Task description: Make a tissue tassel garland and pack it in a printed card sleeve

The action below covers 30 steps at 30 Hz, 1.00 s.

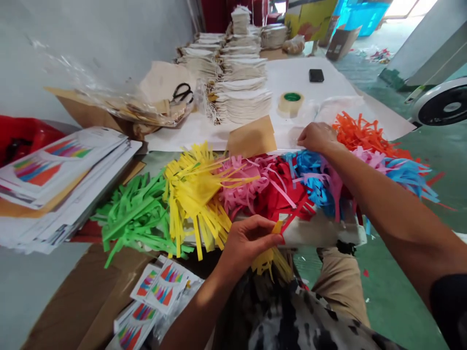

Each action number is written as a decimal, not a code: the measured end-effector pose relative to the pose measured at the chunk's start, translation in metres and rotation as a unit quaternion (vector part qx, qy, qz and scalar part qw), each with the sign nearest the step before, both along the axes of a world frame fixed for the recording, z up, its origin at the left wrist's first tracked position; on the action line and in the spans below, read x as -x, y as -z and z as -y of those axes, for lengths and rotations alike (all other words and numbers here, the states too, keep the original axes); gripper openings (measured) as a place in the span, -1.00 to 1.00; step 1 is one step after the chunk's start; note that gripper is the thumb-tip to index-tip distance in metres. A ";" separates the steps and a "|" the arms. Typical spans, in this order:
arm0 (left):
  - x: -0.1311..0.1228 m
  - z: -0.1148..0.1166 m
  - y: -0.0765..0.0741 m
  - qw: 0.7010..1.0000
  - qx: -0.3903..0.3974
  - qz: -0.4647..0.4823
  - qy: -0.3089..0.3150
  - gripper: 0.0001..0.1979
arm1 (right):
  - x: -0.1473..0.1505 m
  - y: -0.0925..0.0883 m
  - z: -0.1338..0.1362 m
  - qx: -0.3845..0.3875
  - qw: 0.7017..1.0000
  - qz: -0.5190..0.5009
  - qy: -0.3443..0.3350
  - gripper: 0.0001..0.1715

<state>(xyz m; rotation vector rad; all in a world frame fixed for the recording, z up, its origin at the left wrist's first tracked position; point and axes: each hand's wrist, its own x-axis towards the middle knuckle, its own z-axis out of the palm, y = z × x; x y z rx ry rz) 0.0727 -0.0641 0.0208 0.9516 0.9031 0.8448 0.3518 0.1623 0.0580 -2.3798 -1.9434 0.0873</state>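
Near my lap, my left hand (251, 238) pinches the top of a yellow paper tassel (272, 265) between thumb and fingers, and its fringe hangs below. My right hand (316, 137) is stretched out over the near edge of the white-covered table (288, 73). Its fingers are bent together at the white surface, and what they hold, if anything, is hidden. Between me and the table lie piles of fringed paper tassels: green (138, 209), yellow (199, 194), pink (239, 187), red (279, 189), blue (310, 167) and orange (359, 131).
Stacks of white pieces with strings (242, 99) fill the table's middle. A tape roll (291, 104), a black box (316, 75), scissors (182, 92) and a brown card (252, 137) lie around them. Printed sheets (54, 165) are at left, printed packets (156, 291) below. A fan (443, 104) stands right.
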 end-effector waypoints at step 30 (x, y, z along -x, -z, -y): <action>-0.052 0.063 0.006 0.932 -0.346 -0.107 -0.019 -0.89 | 0.018 0.022 0.313 -0.101 0.788 -0.581 -0.177 -0.80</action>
